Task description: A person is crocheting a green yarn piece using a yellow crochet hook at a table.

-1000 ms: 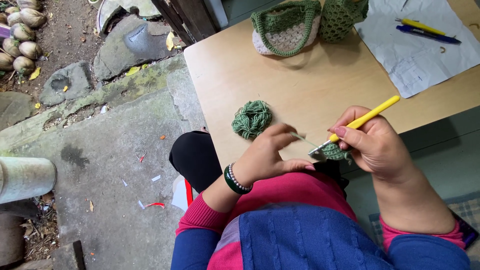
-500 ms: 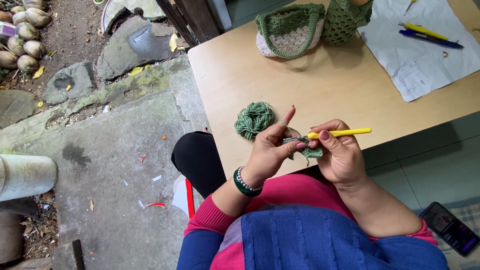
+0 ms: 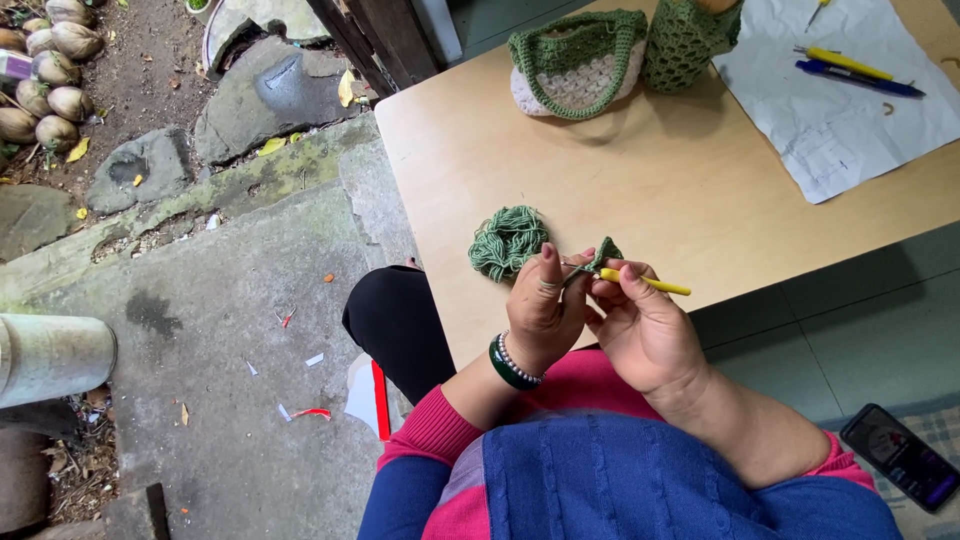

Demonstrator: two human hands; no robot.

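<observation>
My right hand (image 3: pixel 648 325) grips a yellow crochet hook (image 3: pixel 650 283), its handle pointing right over the table's near edge. My left hand (image 3: pixel 545 305) pinches a small green crocheted piece (image 3: pixel 605 250) with the yarn strand running over its fingers; a dark bracelet circles the wrist. Both hands meet just in front of a loose bundle of green yarn (image 3: pixel 505 240) lying on the light wooden table (image 3: pixel 650 170).
At the table's far side sit a green-and-cream crocheted bag (image 3: pixel 575 65) and a green crocheted pouch (image 3: pixel 690 40). A sheet of paper (image 3: pixel 850 100) carries a yellow pen (image 3: pixel 845 62) and a blue pen (image 3: pixel 860 80). A phone (image 3: pixel 900 455) lies lower right. Stone paving is at left.
The hook's handle has swung down from pointing up-right to nearly level, and both hands have closed together on the small green piece near the yarn bundle.
</observation>
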